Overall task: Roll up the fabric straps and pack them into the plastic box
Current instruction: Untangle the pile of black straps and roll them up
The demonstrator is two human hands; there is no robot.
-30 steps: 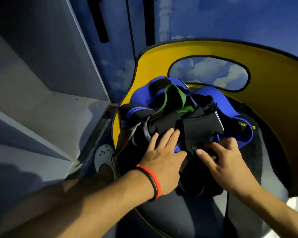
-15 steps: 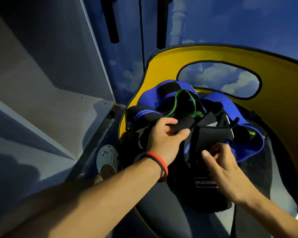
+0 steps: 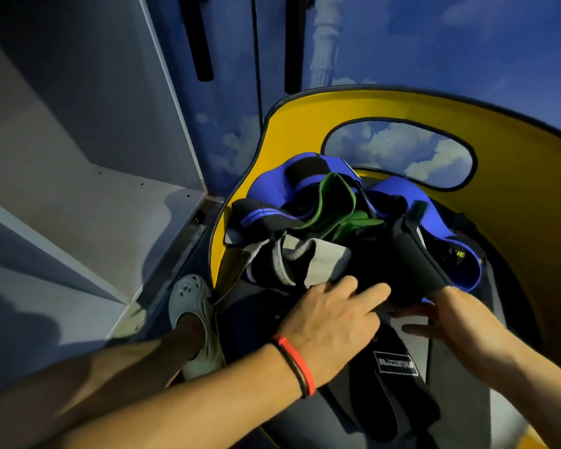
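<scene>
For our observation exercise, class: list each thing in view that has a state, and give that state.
Black strap: unrolled, spread out.
Left hand: fingers straight, pressing the black strap.
Right hand: fingers extended, touching the same strap.
Strap pile: tangled, unrolled, on the yellow seat.

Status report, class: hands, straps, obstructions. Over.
Left hand, right hand: fingers straight, on black strap. Strap pile unrolled on yellow seat. Plastic box not in view.

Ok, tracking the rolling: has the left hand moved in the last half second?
Yes. The left hand has come down from the green-edged strap, toward the person, relative to the yellow seat back.
</scene>
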